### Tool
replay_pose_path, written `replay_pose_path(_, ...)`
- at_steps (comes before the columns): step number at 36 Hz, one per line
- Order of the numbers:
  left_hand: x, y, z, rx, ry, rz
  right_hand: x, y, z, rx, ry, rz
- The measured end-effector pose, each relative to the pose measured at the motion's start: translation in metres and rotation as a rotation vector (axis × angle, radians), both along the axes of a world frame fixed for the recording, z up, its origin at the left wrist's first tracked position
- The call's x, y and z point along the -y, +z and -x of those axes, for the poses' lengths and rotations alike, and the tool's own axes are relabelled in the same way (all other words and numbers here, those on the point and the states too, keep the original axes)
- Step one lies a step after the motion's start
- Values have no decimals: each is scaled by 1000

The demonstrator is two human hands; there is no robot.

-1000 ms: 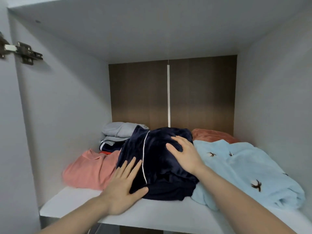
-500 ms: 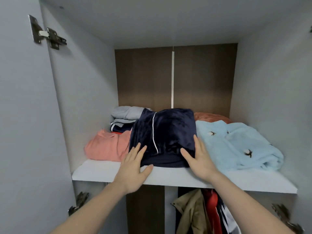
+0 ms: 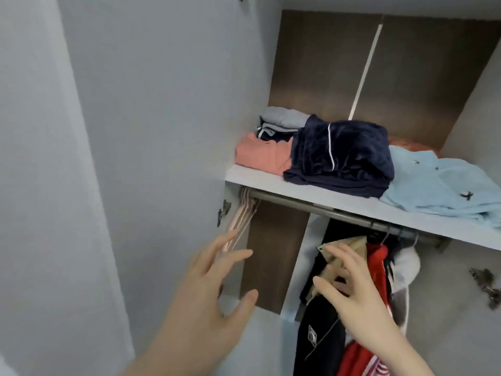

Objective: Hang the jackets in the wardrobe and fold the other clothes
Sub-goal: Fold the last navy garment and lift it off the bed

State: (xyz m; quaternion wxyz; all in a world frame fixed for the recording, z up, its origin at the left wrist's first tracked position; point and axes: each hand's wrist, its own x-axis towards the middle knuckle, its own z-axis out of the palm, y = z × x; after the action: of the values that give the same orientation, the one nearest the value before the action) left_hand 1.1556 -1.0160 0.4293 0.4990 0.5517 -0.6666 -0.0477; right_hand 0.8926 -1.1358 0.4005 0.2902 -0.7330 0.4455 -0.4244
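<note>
Folded clothes on the wardrobe shelf, both hands spread and empty below it.

The navy garment [image 3: 341, 156] with a white piping line lies folded at the front of the shelf [image 3: 311, 195], touching a salmon piece [image 3: 260, 156] on its left and a light blue one [image 3: 444, 183] with small dark motifs on its right; a grey-and-navy stack [image 3: 279, 124] sits behind. Under the shelf a rail [image 3: 325, 210] carries jackets [image 3: 360, 280] in tan, black, red and white toward the right, and bare pink hangers [image 3: 241, 215] at the left end. The left hand [image 3: 208, 299] hangs open in the free bay between the hangers and the jackets, fingers splayed, holding nothing. The right hand [image 3: 352, 291], fingers also spread, is in front of the tan jacket; contact cannot be told. A badge on the black jacket is unreadable.
</note>
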Motion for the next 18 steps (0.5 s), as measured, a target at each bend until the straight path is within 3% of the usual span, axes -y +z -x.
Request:
replay_pose_path(5,-88,12,-39,101,59,90,-66,-13,-36,25,123,-62)
replay_pose_path(12,-117,21,-83,16,442,286,-111,4,-58,62,191,-32)
replay_pose_path(15,-111,15,-85,58,458,218,-123,12,-49,57,191,-27)
replay_pose_path(18,-91,5,-75,-115,366,25,-136,17,-30,48,167,-20)
